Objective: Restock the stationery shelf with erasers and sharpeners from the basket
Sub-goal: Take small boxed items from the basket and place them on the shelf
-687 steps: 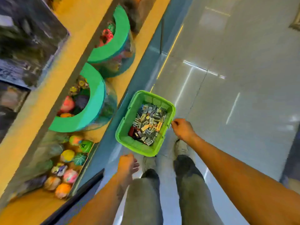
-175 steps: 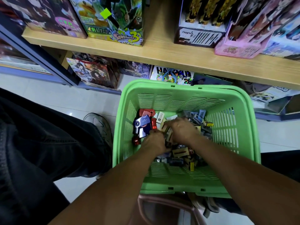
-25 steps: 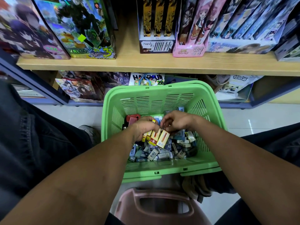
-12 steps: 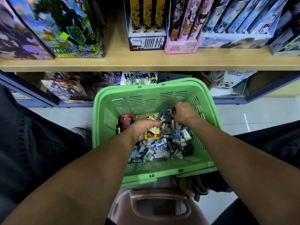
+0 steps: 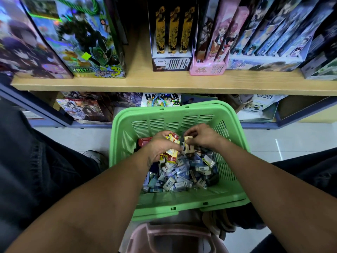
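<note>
The small boxed eraser (image 5: 188,146) pinched in the right hand (image 5: 202,138) stands roughly upright, its long axis near vertical, just beside the bunch of red-and-yellow packets (image 5: 171,156) gripped in the left hand (image 5: 160,147); the two hands are nearly touching, the boxed eraser between them, so the right hand is the nearer one to pass it across, and my judgement is that the coming move is a short hand-over to the left to add it to the bunch. Both hands are closed on goods: the left hand's fingers are curled round several packets, which stick out above and below it, and the right hand's fingertips nip the single box. Directly beneath the hands lies the loose heap of erasers and sharpeners (image 5: 182,176), mostly blue, grey and white, spreading toward the person from under the wrists. The heap fills the bottom of the green basket (image 5: 175,111), whose slotted far wall rises just beyond the hands. Farther out past the hands and above them runs a wooden shelf (image 5: 138,84), with illustrated boxes (image 5: 91,44) standing on it and more goods on the level below; the stationery spot itself I cannot make out. Tiled floor (image 5: 284,143) shows to either side of the basket, and a pink stool (image 5: 173,238) sits close under the forearms.
</note>
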A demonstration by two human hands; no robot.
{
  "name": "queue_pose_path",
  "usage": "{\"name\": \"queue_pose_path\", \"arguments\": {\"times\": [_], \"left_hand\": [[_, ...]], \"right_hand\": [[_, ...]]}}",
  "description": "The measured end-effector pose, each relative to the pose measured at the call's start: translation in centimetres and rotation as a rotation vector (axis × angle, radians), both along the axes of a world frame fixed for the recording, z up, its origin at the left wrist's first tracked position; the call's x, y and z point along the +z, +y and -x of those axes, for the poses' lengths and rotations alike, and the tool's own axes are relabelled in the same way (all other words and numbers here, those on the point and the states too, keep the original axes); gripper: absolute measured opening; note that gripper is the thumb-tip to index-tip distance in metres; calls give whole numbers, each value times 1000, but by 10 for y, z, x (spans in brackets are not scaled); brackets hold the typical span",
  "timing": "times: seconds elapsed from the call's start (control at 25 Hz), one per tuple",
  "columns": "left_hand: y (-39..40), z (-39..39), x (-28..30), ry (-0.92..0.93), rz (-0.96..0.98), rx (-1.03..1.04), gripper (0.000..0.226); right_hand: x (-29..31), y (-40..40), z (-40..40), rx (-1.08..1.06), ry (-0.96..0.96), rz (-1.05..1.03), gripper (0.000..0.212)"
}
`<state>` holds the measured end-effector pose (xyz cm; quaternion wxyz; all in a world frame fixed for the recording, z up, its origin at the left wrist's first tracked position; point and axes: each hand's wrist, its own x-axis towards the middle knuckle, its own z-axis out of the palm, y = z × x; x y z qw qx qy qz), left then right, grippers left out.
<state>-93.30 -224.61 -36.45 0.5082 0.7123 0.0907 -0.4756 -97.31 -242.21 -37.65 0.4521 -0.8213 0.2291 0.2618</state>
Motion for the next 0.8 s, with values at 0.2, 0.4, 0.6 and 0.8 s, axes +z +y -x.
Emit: {"name": "queue_pose_path", "arguments": {"times": [0.2,0.4,0.6,0.8], "left_hand": [[10,-11,34,-81,-4,-96,85],[13,-23,89,-163,47,-133,56],[13,-26,146,-206,124,-104,41],[12,-31,209,-253,170,-57,30]], "right_hand": [[33,3,-15,-28,-54,-128,26],[92,-1,-11,-114,-159,-266,29],[149,0,-7,-163,-346,-244,31],[206,16,-6,-200,-517,-126,25]]}}
